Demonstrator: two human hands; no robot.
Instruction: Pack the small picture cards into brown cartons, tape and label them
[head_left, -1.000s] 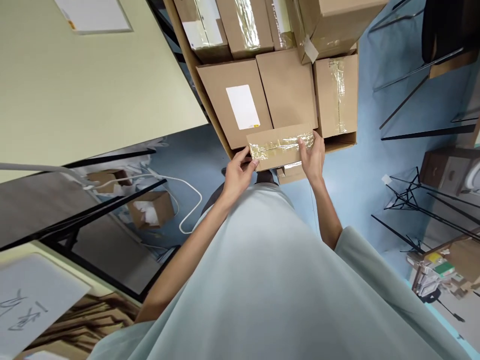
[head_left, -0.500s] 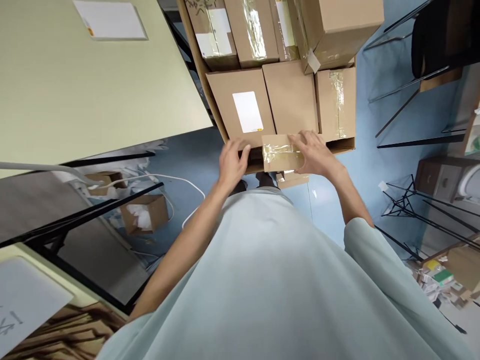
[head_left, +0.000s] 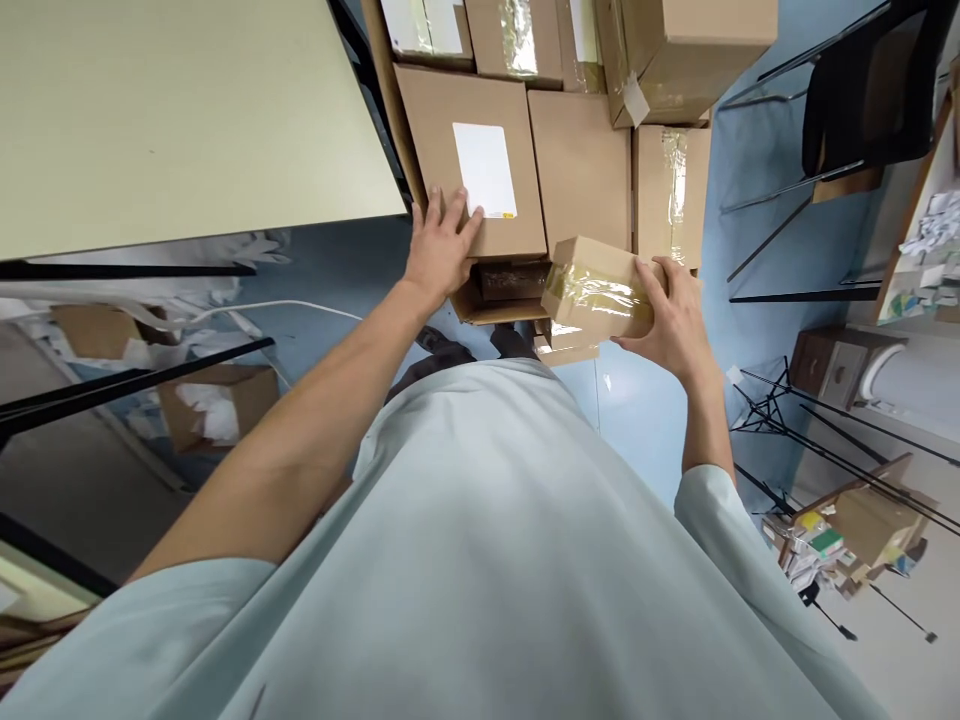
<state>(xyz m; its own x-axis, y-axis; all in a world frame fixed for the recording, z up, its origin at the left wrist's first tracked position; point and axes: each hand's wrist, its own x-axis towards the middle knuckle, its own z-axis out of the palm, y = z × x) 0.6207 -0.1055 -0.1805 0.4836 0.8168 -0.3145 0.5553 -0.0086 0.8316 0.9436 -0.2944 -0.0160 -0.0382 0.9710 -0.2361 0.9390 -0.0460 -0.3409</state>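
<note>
My right hand (head_left: 671, 315) grips a small taped cardboard box (head_left: 592, 285) by its right end, holding it tilted at the near side of a large open carton (head_left: 495, 315). My left hand (head_left: 441, 245) lies with fingers spread on top of a brown box (head_left: 491, 105) that bears a white label (head_left: 486, 170). Beside that labelled box sits a plain box (head_left: 581, 165), and to its right a box with clear tape (head_left: 664, 190). A dark gap shows inside the carton between the labelled box and the near wall.
A pale table (head_left: 187, 120) stands on the left. More taped boxes (head_left: 517, 35) fill the far part of the carton, with a taller box (head_left: 705, 65) at the right. A black chair (head_left: 862, 100) is on the right. A white cable (head_left: 300, 303) runs at lower left.
The small box has moved right and tilted in my right hand. My left hand has gone from the carton's near edge onto the labelled box. The camera view has shifted.
</note>
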